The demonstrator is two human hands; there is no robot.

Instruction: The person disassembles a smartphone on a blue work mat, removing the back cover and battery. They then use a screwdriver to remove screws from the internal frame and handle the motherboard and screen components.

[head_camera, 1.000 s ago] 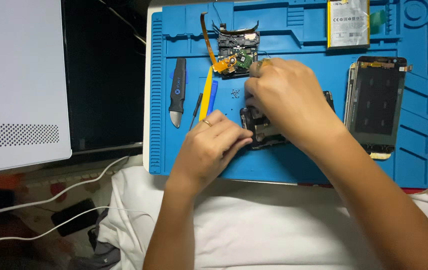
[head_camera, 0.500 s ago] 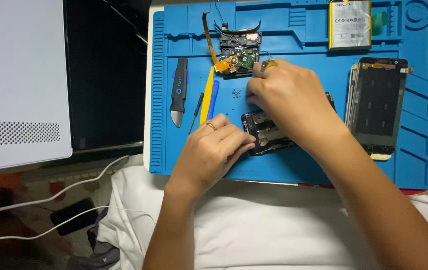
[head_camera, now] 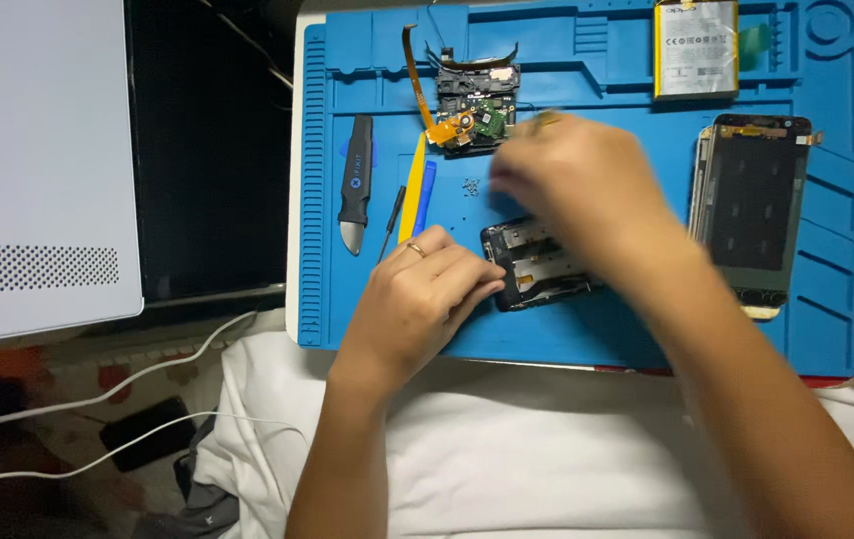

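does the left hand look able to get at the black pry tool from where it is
Probably yes. The left hand rests on the phone frame, and the black pry tool lies uncovered on the blue mat just to its upper left; only a thin screwdriver lies between.

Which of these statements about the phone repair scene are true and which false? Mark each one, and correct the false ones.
1. The left hand rests on the dark phone frame. True.
2. The battery lies at the blue mat's near left corner. False: it lies at the far right.
3. The right hand is blurred above the frame. True.
4. The screen assembly lies left of the black pry tool. False: it lies far to its right.
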